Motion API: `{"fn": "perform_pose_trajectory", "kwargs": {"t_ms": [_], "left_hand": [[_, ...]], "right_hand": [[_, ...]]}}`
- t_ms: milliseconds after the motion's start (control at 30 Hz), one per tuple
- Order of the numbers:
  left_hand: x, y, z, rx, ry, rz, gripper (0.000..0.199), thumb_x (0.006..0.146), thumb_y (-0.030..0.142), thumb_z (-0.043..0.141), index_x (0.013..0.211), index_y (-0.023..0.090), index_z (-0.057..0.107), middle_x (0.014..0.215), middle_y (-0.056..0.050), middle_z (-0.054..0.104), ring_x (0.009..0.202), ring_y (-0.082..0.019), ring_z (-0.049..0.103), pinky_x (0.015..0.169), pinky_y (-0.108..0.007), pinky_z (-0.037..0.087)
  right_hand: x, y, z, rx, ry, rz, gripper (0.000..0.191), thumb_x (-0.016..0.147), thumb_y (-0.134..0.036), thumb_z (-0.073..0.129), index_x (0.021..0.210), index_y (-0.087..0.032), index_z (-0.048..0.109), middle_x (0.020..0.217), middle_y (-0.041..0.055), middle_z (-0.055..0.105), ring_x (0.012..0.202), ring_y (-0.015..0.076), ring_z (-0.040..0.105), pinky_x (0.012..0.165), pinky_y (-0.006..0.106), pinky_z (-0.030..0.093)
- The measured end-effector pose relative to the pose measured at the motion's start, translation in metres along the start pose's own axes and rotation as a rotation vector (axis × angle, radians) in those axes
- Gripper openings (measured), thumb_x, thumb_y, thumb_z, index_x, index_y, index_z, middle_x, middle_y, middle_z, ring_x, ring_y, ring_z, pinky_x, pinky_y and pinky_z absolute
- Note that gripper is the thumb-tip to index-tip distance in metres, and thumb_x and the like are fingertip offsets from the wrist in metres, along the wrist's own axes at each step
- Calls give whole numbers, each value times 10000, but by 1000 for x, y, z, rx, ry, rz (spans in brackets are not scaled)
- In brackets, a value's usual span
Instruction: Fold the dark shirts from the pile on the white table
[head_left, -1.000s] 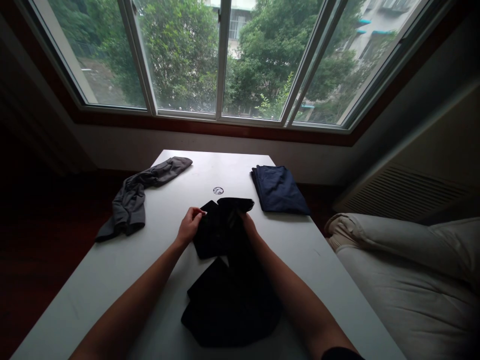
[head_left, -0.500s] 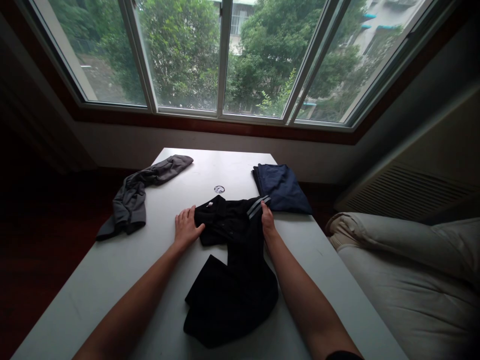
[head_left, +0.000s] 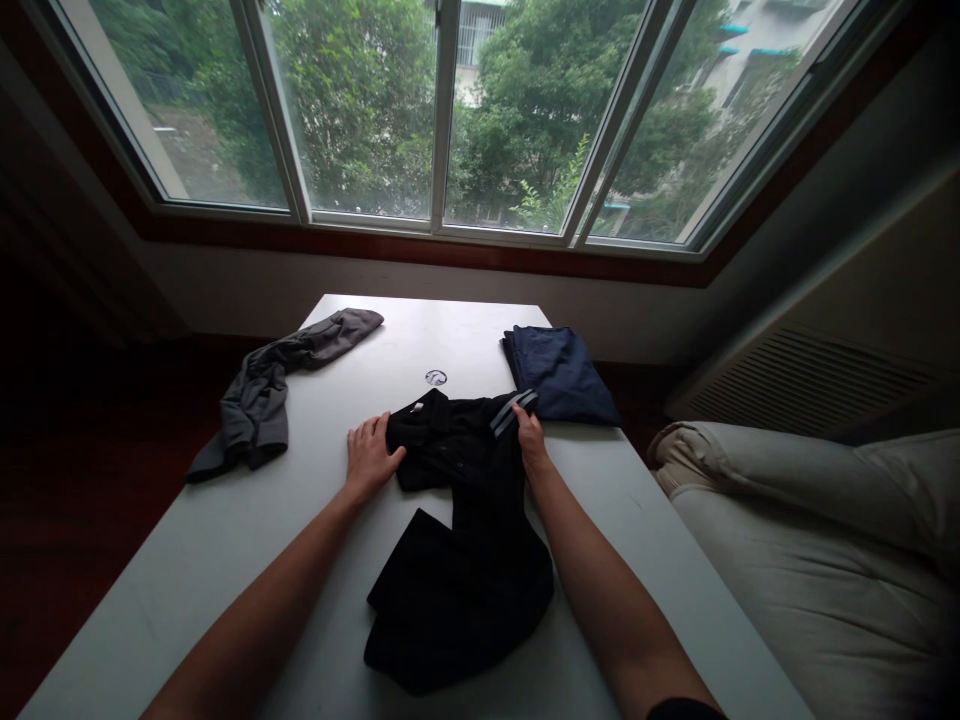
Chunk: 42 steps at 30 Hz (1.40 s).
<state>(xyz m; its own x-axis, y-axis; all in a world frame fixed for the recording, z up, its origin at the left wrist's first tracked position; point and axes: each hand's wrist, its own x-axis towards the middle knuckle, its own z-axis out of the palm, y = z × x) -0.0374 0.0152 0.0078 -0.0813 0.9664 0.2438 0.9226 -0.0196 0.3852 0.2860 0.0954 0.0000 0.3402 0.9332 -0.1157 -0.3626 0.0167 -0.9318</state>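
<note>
A black collared shirt [head_left: 487, 530] lies on the white table, partly bunched, with small buttons at the front and a pale label inside the collar. Its near part spreads toward me in a loose fold. My left hand [head_left: 371, 455] rests at the shirt's upper left edge, back upward, fingers stretched and thumb apart, touching the cloth. At the upper right, my right hand [head_left: 531, 435] grips the sleeve end that has grey stripes, its thumb on top and the other fingers mostly hidden.
Dark blue folded clothing [head_left: 562, 375] sits at the table's far right. A crumpled grey garment [head_left: 259, 405] hangs over the left edge of the white table [head_left: 630, 520]. A round black-and-white mark [head_left: 436, 377] shows beyond the collar. Right of the table stands a pale padded seat [head_left: 780, 540]; a window [head_left: 435, 120] is ahead.
My right hand has shifted slightly left with its thumb now over the striped sleeve end. The left hand and the shirt's body stay nearly the same; the whole view slides a little.
</note>
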Motion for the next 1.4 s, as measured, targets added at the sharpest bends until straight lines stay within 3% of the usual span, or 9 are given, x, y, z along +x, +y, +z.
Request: {"fn": "perform_pose_trajectory", "kwargs": {"t_ms": [200, 700, 900, 1400], "left_hand": [[0, 1, 0, -31, 15, -14, 784, 886, 379, 610, 1602, 204, 343, 1505, -151, 522, 1392, -340, 455, 1220, -536, 245], [0, 1, -2, -31, -7, -21, 743, 895, 375, 600, 1587, 218, 377, 1509, -146, 524, 1405, -329, 444, 1222, -530, 241], [0, 1, -1, -27, -15, -23, 727, 899, 387, 599, 1576, 223, 392, 1518, -144, 516, 1419, -327, 434, 1230, -521, 231], [-1, 0, 0, -4, -4, -5, 649, 901, 380, 598, 1517, 226, 467, 1515, -146, 507, 1409, -327, 442, 1230, -524, 236]], "right_hand": [[-1, -1, 0, 29, -4, 25, 431, 674, -483, 839, 982, -212, 708, 853, -18, 753, 746, 177, 697, 700, 278, 591], [2, 4, -2, 9, -11, 1, 458, 693, -471, 838, 1044, -207, 708, 942, -3, 778, 840, 193, 733, 750, 280, 607], [-6, -2, 3, 41, -27, 21, 465, 676, -484, 846, 1021, -212, 693, 867, -12, 760, 756, 185, 717, 712, 291, 601], [-18, -18, 12, -38, -9, 14, 390, 663, -467, 837, 926, -210, 708, 752, -3, 724, 772, 228, 710, 693, 327, 591]]}}
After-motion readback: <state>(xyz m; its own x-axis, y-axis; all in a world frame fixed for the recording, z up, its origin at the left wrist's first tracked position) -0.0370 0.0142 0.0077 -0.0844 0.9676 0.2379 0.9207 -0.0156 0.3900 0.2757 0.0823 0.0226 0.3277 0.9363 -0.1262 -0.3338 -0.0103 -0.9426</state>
